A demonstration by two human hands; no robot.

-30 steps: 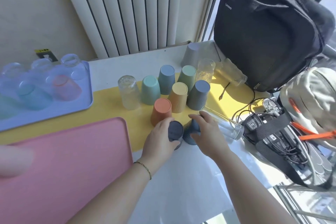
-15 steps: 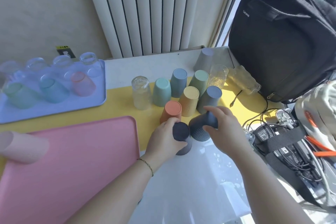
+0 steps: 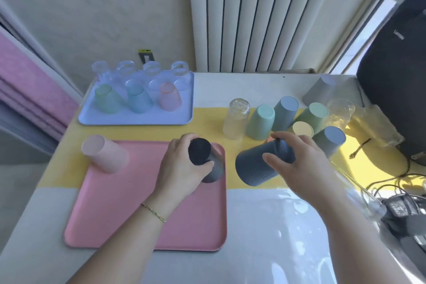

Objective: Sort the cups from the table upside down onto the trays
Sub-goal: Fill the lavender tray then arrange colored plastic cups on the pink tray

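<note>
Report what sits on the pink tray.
A pale pink plastic cup stands upside down at the pink tray's far left corner. The left hand holds a dark navy ribbed cup over its far right corner; the surface beneath is hidden.

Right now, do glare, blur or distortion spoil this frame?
Head view: usable. Wide-angle distortion splays the radiator; sunlight glares off the table at lower right; glasses on the blue tray look soft; left hand on black cup, right hand on grey-blue cup read clearly.
</note>
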